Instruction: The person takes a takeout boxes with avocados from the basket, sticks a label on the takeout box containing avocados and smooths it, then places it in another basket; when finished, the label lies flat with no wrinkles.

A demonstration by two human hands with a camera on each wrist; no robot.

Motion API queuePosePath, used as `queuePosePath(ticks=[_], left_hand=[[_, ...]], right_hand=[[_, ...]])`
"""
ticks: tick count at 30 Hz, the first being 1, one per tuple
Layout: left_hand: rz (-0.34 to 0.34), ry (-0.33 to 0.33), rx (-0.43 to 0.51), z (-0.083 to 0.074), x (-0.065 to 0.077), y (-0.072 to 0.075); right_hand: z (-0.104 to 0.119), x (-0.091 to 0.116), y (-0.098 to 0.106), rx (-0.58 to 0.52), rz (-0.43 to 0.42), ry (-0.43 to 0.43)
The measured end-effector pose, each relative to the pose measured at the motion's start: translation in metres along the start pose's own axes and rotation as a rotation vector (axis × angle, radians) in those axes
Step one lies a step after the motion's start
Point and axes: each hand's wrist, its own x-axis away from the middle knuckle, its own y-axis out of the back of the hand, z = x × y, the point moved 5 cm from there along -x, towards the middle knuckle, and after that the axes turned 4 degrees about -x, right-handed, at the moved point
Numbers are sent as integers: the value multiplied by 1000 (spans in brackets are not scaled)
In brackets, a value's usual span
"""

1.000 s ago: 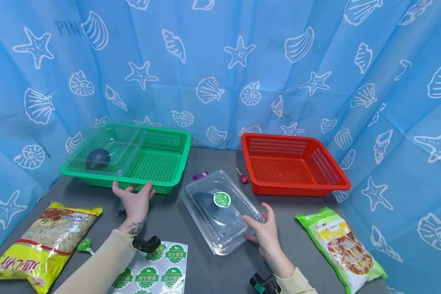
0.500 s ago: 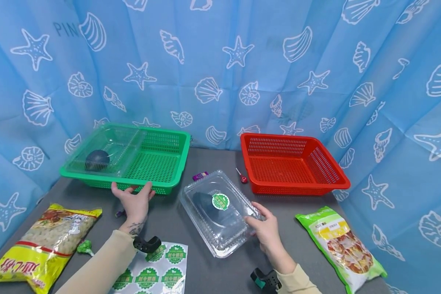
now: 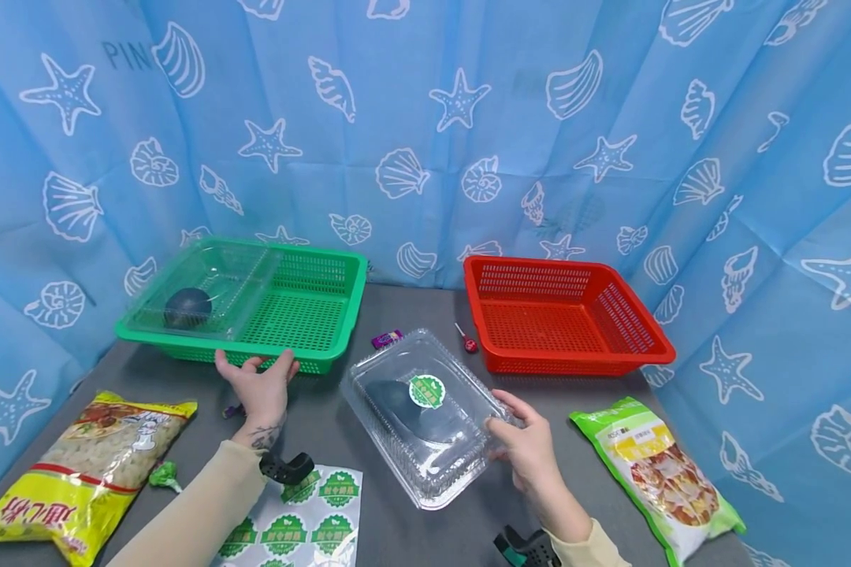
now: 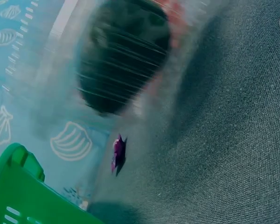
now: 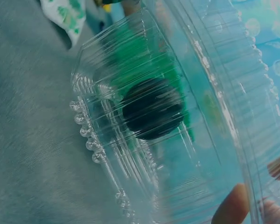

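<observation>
My right hand (image 3: 532, 441) pinches the near right edge of a clear plastic clamshell box (image 3: 440, 465), thumb on the lid. The box is tilted and raised off the table, its shadow showing in the left wrist view. A round green-and-white sticker (image 3: 427, 390) lies on its lid. Inside sits a dark fruit, avocado-like in shape (image 4: 126, 56). My left hand (image 3: 261, 394) rests with spread fingers against the front wall of the green basket (image 3: 358, 303). A second clear box (image 3: 244, 272) with a dark round fruit (image 3: 187, 307) sits in that basket's left half.
A red basket (image 3: 567, 366) stands back right. A purple-wrapped candy (image 3: 386, 339) and red lollipop (image 3: 470, 345) lie behind the box. Yellow pasta bag (image 3: 85, 465) and green lollipop (image 3: 163, 475) are left, sticker sheet (image 3: 347, 516) in front, green-white food bag (image 3: 663, 480) right.
The box has come up and slightly toward me, its near corner lower in the head view. My right hand has shifted right with it. The left hand has stayed at the green basket.
</observation>
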Motion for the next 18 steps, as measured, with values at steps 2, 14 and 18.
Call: queuePosePath(ticks=[2,14,18], left_hand=[[-3,-2,10,0,0,0],[-8,-37,23,2,-1,0],[-3,-33,13,4,-1,0]], right_hand=[[7,2,2,-10,8,7],[77,-9,17,-155,-2,13],[94,-33,29,-235,-71,36]])
